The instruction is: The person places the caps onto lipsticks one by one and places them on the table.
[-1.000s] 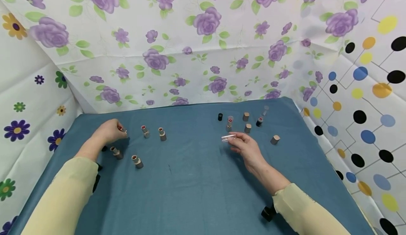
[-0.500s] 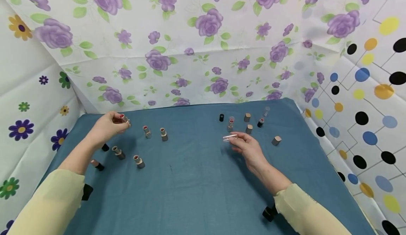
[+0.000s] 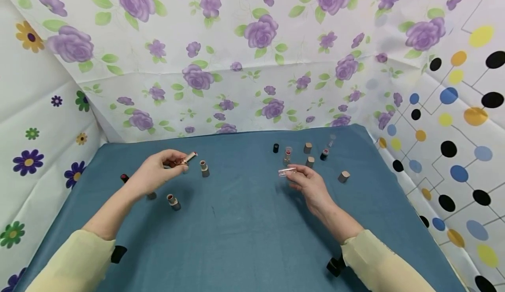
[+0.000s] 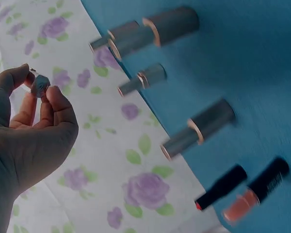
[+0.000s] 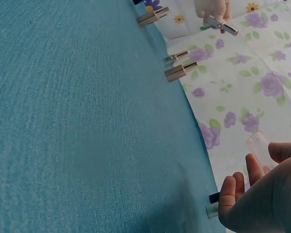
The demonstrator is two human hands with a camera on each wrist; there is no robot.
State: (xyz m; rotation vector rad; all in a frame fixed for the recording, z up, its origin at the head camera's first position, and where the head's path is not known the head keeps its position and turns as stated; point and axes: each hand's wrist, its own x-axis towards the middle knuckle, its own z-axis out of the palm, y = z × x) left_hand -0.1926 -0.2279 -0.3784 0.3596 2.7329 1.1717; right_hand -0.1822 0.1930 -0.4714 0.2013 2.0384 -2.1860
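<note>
My left hand (image 3: pixel 155 171) pinches a lipstick (image 3: pixel 191 156) between thumb and fingers, raised over the cloth with its red tip pointing right. In the right wrist view this lipstick (image 5: pixel 224 25) shows a shiny case. A transparent lipstick cap (image 3: pixel 286 172) lies sideways in the pinch of my right hand (image 3: pixel 309 186), one end pointing left. Near the left hand stand uncapped lipsticks with grey-brown bases, one to its right (image 3: pixel 204 168) and another nearer me (image 3: pixel 173 202). The left hand partly hides others behind it. Two black-based lipsticks, one pink (image 4: pixel 240 206) and one red-tipped (image 4: pixel 223 187), appear in the left wrist view.
Beyond the right hand stand a black cap (image 3: pixel 275 148), a lipstick under a clear cover (image 3: pixel 288 155), a black-based lipstick (image 3: pixel 324 154) and brown caps, one farther right (image 3: pixel 343 176). Patterned cloth walls (image 3: pixel 236 86) border the blue tablecloth (image 3: pixel 244 239) at back and sides.
My left hand has lifted the lipstick from the back left and carried it rightward, turning its tip to the right. The right hand keeps its place with the clear cap.
</note>
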